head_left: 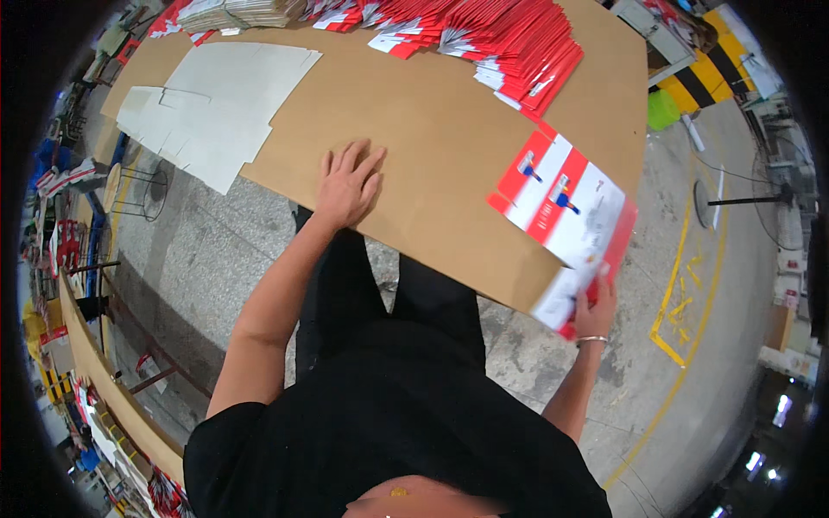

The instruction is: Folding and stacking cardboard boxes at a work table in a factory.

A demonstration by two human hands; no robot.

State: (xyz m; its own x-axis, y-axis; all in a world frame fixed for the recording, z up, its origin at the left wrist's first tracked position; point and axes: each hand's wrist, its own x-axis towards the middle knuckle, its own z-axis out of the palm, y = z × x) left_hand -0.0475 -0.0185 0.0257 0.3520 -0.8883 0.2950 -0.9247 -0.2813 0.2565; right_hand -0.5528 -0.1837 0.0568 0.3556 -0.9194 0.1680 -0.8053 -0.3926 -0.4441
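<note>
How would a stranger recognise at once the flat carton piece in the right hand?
Start at the large brown tabletop. At its near right corner, the right hand holds a flat red-and-white carton blank. Unlike the overlapping red-and-white cartons along the far edge and the plain pale cardboard at left, it shows a broad face with two blue pictures.

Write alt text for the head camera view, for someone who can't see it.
A person's right hand holds a flat red-and-white printed carton by its near end at the table's right side, while the left hand rests spread on the brown tabletop. Beyond lie overlapping red-and-white pieces, with pale cut card at left.
</note>
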